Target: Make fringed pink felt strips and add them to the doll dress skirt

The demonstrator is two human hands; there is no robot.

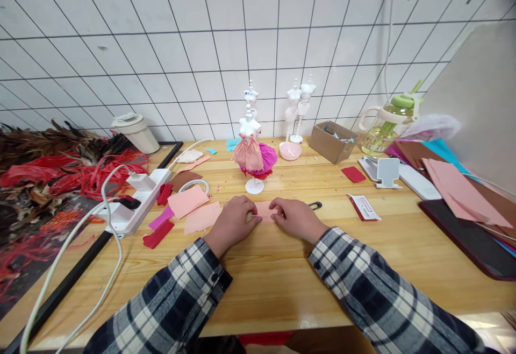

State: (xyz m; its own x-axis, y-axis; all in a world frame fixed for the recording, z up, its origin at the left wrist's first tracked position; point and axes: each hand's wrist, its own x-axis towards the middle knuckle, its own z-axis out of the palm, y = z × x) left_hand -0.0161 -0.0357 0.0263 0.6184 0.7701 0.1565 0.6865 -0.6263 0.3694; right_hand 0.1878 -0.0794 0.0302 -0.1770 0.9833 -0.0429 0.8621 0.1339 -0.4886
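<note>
A small strip of pink paper (264,211) lies on the wooden table between my two hands. My left hand (238,218) has its fingers curled over the strip's left end. At the right end, the bent fingers of my right hand (293,217) pinch the paper. Just behind stands a small white dress form (250,127) wearing a ruffled skirt (250,155) of peach, magenta and red. Pink paper pieces (187,201) lie to the left of my left hand, beside a roll of tape (195,185). Scissors (315,205) show partly past my right hand.
A power strip (139,203) with white cables is at the left, near feathers and red strands (100,174). Behind are a pink bowl (290,151), a cardboard box (332,143) and a bottle (389,125). A red-and-white packet (363,207) and a stand (388,172) lie right.
</note>
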